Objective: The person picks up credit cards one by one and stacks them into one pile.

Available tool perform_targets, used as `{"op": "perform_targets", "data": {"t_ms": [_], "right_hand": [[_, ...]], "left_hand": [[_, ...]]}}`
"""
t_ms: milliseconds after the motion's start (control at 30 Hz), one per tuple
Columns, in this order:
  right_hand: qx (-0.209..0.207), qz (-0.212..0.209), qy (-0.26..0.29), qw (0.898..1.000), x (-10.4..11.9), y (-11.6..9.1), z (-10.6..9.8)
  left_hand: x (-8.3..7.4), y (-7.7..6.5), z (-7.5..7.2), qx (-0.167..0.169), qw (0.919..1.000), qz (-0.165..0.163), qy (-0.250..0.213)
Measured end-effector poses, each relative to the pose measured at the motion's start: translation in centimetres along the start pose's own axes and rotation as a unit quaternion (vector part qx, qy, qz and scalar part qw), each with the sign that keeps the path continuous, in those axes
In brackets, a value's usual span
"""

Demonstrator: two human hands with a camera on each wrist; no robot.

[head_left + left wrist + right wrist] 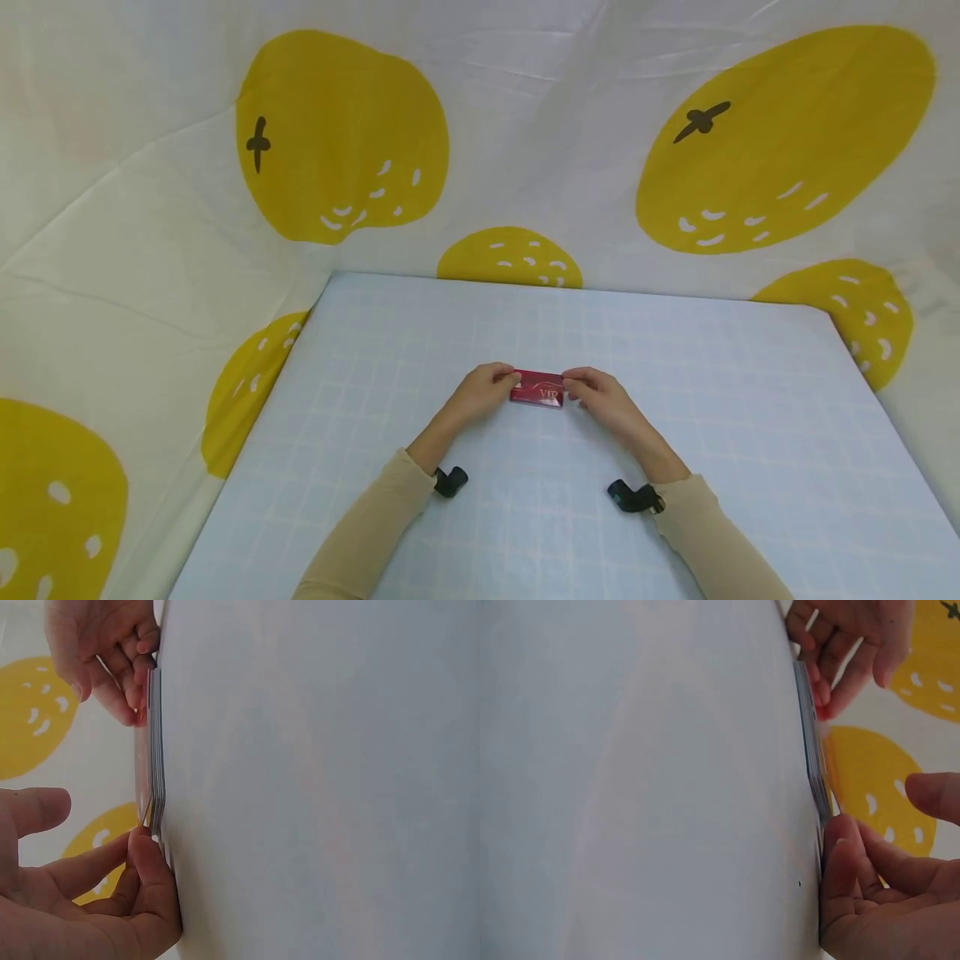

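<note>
A small stack of thin cards point(537, 392) lies flat on the table, its top red with pale "VIP"-like lettering. Seen edge-on in the left wrist view, the stack point(157, 750) shows several layers. My left hand point(483, 393) pinches the left end, thumb and fingertips at the edge. At the opposite end, my right hand point(600, 398) pinches the right edge the same way. In the right wrist view, a thin top layer point(832, 769) stands slightly apart from the rest near the right fingertips. The fingers partly hide both ends.
The table point(510, 517) has a pale blue checked cover. A white cloth point(540, 150) with yellow fruit prints rises along the back and sides. Black wrist cameras point(452, 482) sit by both sleeve cuffs, close to the tabletop.
</note>
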State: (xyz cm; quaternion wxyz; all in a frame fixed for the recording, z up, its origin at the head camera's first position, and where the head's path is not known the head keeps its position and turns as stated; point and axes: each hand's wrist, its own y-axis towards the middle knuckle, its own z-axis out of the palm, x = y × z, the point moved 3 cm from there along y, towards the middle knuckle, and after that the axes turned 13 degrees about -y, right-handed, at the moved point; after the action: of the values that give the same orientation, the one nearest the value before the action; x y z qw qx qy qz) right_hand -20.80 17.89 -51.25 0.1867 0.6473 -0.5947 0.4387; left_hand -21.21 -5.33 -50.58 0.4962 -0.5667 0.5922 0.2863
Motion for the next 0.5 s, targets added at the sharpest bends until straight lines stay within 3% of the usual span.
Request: {"op": "perform_targets", "data": {"t_ms": [500], "right_hand": [[0.003,0.008,-0.029,1.0,0.2,0.01,-0.07]], "left_hand": [[-0.05,0.49,-0.22,0.014,0.9998,0.01,0.014]]}}
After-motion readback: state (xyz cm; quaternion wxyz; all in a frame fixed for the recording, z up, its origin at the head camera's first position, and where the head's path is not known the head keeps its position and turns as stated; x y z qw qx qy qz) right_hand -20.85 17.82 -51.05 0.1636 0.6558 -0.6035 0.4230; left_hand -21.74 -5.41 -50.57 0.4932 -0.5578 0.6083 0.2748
